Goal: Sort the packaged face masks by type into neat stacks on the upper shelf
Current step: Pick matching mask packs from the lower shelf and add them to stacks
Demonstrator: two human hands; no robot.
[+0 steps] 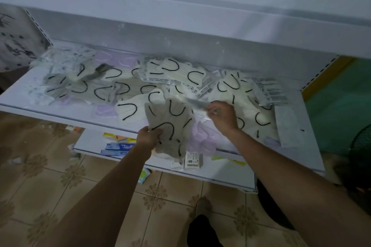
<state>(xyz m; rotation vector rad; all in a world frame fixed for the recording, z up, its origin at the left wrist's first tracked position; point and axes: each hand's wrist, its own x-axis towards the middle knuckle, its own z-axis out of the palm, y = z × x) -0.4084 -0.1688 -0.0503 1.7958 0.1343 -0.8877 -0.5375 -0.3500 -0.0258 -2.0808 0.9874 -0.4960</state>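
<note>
Floor (40, 196): patterned tiles in dim light, with a foot (203, 205) near the bottom edge.
Lower shelf (220, 174): largely hidden under the shelf above and the arms. Toothpaste boxes (118, 147) peep out; the other small cartons are too dim to name.
Left hand (149, 136): grips the bottom of a bundle of grey masks (170, 118) with black ear loops, held over the front lip. How many are in the bundle cannot be told.
Right hand (221, 115): just right of the bundle, fingers pinching a clear packet (197, 103) that is blurred, its contents unclear.
Lilac masks (202, 138): at the front edge, partly covered by the right wrist and the bundle.
Upper shelf (20, 94): cream masks (230, 86) lie strewn and overlapping. The wrapper print is too small to read, and the far-left heap is indistinct.
</note>
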